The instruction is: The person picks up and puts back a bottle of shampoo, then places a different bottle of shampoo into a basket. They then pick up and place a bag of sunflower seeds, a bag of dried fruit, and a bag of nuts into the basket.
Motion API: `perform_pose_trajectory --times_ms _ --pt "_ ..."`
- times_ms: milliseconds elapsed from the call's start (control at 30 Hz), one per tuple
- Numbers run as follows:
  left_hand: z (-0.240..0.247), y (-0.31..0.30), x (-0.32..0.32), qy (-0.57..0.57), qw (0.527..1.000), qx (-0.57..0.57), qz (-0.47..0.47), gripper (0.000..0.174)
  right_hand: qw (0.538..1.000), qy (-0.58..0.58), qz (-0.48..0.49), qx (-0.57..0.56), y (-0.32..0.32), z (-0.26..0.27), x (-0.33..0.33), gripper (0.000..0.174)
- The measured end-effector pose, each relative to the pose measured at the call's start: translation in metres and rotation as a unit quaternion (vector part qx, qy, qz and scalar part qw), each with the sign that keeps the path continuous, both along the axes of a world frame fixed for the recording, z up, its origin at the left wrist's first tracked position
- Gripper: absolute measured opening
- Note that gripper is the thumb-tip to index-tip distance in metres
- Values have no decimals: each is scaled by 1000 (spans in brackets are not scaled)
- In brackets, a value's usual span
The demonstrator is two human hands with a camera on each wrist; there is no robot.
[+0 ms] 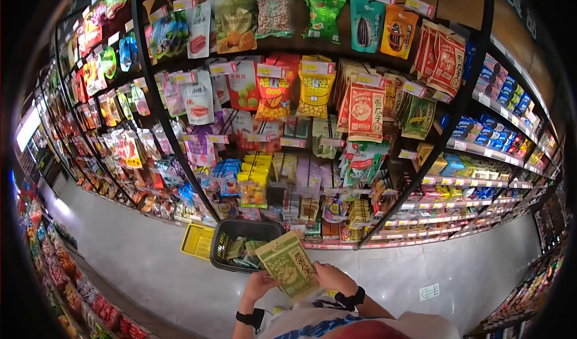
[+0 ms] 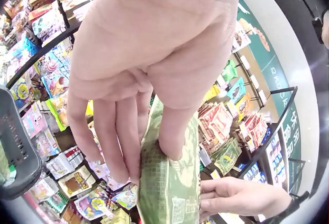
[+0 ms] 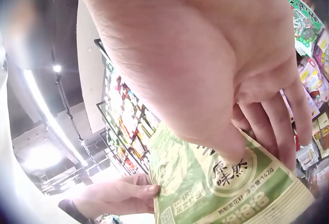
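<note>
Both hands hold a green bag of sunflower seeds (image 1: 288, 267) in front of the body, low in the head view. My left hand (image 1: 259, 286) pinches its left edge between thumb and fingers. On the opposite side, my right hand (image 1: 335, 279) grips the edge, its thumb lying across the printed front in the right wrist view. That front (image 3: 180, 178) carries dark characters and a weight of 142g. Just beyond the bag stands a dark shopping basket (image 1: 216, 252) with several green packets (image 1: 240, 252) in it.
Ahead, a tall rack holds hanging snack bags (image 1: 363, 107) behind price tags. A yellow basket (image 1: 195, 241) is beside the dark one. Shelves of blue packets (image 1: 481, 131) continue at right; another display (image 1: 78, 279) lines the left. Grey floor (image 1: 396, 273) runs between, with an arrow sticker (image 1: 429, 292).
</note>
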State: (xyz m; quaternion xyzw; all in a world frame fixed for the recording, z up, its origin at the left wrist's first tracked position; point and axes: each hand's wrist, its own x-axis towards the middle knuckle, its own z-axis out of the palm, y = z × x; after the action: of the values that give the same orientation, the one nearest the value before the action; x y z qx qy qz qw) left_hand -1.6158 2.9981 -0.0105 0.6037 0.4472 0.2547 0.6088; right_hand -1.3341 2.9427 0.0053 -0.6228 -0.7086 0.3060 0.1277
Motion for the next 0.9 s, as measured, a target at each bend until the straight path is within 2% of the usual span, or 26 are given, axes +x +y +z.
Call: perform_pose_trajectory --times_ms 167,400,500,700,800,833,867,900 --pt "-31 14 2 -37 999 35 -11 27 999 -17 7 49 4 2 5 28" --pt "-24 18 10 -42 999 8 -27 31 999 -1 -33 26 -6 3 7 29" --pt "-22 15 16 -98 994 -29 -36 32 999 -7 -40 16 -11 -6 11 29" --pt "-28 20 23 -26 997 -5 -74 29 998 -11 -59 23 -20 4 16 26" --pt "-14 19 31 -60 995 -2 -74 28 997 -8 -55 59 -21 -19 25 26" --pt "-13 18 34 -95 992 -10 -83 26 998 -3 -55 25 -16 -48 32 28" --pt "-18 22 34 -128 988 -20 -86 25 999 16 -46 3 -17 -32 33 31" --pt "-27 25 34 -111 990 -14 -89 23 999 3 -32 -11 -17 -17 32 31"
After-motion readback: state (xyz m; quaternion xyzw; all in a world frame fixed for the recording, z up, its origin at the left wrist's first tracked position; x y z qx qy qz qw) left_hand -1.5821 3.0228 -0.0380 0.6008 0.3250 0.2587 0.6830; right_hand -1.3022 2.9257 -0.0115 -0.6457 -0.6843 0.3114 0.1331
